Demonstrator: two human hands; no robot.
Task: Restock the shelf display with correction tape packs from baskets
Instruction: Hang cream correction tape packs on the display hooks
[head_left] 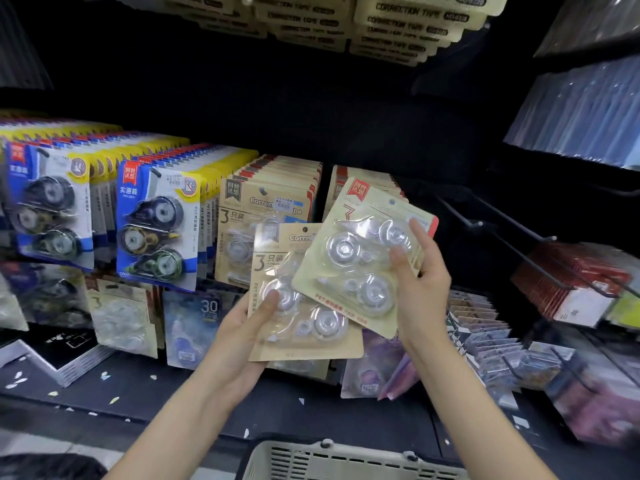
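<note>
Left hand [249, 327] holds a kraft-card correction tape pack [301, 306] upright, thumb pressed on the clear blister, fingers hidden behind the card. Right hand [420, 271] pinches a second pack [360, 258], tilted, thumb on its front and forefinger along its right edge; its lower left corner overlaps the first pack. Both grips closed on their packs. Both packs are in front of the shelf, before the hanging row of kraft packs [266, 202]. Blue-and-yellow packs [156, 216] hang to the left. Grey basket [346, 462] sits below, at the bottom edge of view.
</note>
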